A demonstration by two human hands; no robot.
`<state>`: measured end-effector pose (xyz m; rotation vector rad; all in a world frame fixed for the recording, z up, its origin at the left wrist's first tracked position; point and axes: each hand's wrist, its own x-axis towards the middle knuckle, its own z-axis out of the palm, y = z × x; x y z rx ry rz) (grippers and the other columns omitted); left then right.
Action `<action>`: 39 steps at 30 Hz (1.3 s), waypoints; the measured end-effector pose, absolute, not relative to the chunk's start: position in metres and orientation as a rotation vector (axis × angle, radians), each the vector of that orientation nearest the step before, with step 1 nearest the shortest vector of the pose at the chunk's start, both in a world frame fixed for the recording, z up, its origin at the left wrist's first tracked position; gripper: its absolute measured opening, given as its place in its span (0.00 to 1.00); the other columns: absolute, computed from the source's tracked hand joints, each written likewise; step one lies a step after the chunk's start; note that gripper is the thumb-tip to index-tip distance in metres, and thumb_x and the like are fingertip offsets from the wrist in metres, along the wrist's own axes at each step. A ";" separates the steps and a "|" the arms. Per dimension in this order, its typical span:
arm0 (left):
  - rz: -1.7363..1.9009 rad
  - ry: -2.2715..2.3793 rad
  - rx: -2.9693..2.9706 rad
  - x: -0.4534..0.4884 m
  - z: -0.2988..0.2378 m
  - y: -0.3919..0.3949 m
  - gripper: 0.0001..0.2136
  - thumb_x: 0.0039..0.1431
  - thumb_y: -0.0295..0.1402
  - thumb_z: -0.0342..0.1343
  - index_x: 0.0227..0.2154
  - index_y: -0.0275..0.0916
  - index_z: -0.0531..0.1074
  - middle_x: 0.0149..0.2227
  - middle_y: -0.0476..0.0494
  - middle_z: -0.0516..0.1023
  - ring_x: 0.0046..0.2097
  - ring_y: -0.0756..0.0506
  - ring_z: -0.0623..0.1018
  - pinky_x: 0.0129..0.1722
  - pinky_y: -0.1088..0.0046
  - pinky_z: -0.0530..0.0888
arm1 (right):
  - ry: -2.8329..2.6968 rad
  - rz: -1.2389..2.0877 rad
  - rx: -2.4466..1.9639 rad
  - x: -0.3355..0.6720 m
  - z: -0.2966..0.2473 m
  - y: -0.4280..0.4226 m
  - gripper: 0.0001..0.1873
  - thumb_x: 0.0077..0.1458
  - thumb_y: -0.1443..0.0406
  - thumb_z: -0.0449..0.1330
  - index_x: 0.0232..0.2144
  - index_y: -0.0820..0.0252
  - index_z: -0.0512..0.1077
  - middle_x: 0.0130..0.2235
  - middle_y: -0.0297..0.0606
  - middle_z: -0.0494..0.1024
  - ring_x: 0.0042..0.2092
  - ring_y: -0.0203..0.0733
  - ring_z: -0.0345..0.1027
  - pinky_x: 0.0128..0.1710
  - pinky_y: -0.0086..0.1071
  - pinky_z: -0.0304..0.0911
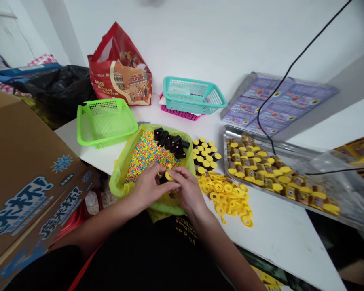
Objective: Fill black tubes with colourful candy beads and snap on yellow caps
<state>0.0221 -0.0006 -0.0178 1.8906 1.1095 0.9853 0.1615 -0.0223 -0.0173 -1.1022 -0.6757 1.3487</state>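
Holding a small black bottle [163, 178] btw both hands: my left hand [148, 185] is closed round its body, mostly hiding it, and my right hand [188, 192] pinches the yellow cap [169, 176] at its top. All this is over the near side of the green tub [117, 178] of coloured beads [145, 155]. A pile of loose caps [227, 196] lies on the counter [276, 234] just to the right, w/ the metal tray [225, 139] beyond.

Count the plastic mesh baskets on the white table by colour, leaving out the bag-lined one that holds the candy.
Green basket: 1
Teal basket: 1
Pink basket, mostly hidden under the teal one: 1
Total: 3
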 end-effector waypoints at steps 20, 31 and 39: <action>1.222 0.811 1.104 0.041 -0.009 -0.021 0.22 0.58 0.54 0.60 0.27 0.42 0.60 0.22 0.58 0.62 0.20 0.54 0.65 0.20 0.77 0.67 | -0.801 1.267 -1.100 0.136 -0.018 -0.038 0.22 0.56 0.44 0.62 0.30 0.54 0.63 0.25 0.26 0.62 0.21 0.32 0.57 0.18 0.28 0.51; 1.123 0.818 1.326 0.031 -0.015 -0.014 0.15 0.51 0.38 0.68 0.40 0.40 0.74 0.28 0.53 0.69 0.27 0.51 0.68 0.27 0.74 0.68 | -1.003 1.175 -1.185 0.157 -0.015 -0.028 0.19 0.61 0.47 0.55 0.31 0.54 0.71 0.24 0.32 0.67 0.21 0.36 0.60 0.15 0.30 0.52; 1.110 0.900 1.408 0.029 -0.016 -0.010 0.09 0.51 0.34 0.65 0.36 0.39 0.76 0.26 0.53 0.70 0.28 0.50 0.66 0.29 0.74 0.63 | -1.000 1.115 -1.247 0.153 -0.012 -0.029 0.20 0.61 0.48 0.57 0.39 0.57 0.77 0.23 0.31 0.69 0.18 0.33 0.57 0.15 0.29 0.53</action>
